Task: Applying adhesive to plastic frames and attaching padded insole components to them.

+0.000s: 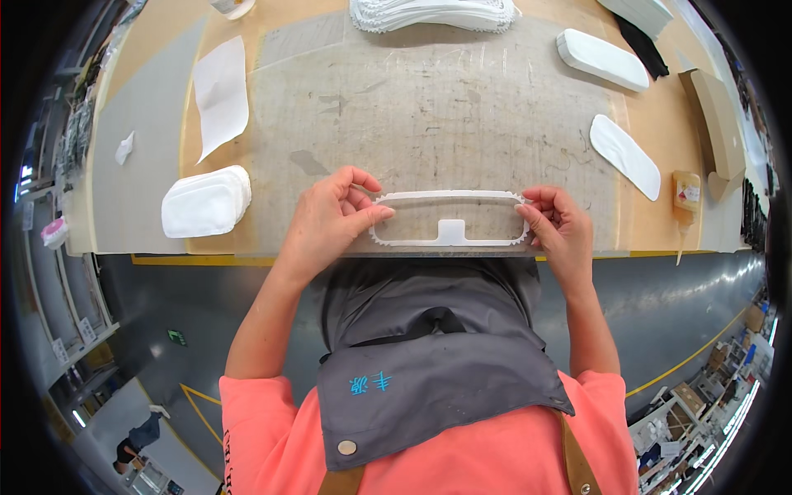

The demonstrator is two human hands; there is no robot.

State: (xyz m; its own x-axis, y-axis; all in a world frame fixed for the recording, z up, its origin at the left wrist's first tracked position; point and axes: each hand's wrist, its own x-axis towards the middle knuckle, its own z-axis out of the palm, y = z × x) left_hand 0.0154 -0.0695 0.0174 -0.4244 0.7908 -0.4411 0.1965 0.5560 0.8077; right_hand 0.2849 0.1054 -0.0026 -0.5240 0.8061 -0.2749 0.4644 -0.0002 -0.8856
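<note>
Near the table's front edge, a thin white oblong frame (452, 195) with toothed, rounded ends and a small square tab on its near side is stretched between my hands. My left hand (334, 216) pinches its left end between thumb and fingers. At the opposite end my right hand (559, 227) grips it the same way. Inside the frame the table surface shows through. To the left of my left hand lies a stack of white rounded pads (205, 203). A single white oblong pad (624, 157) rests beyond my right hand.
A pile of similar white toothed pieces (433, 15) sits at the far edge. Farther right are a thick white oblong stack (602, 59), a cardboard piece (714, 124) and an amber bottle with a thin nozzle (685, 194). A white sheet (221, 99) lies at left.
</note>
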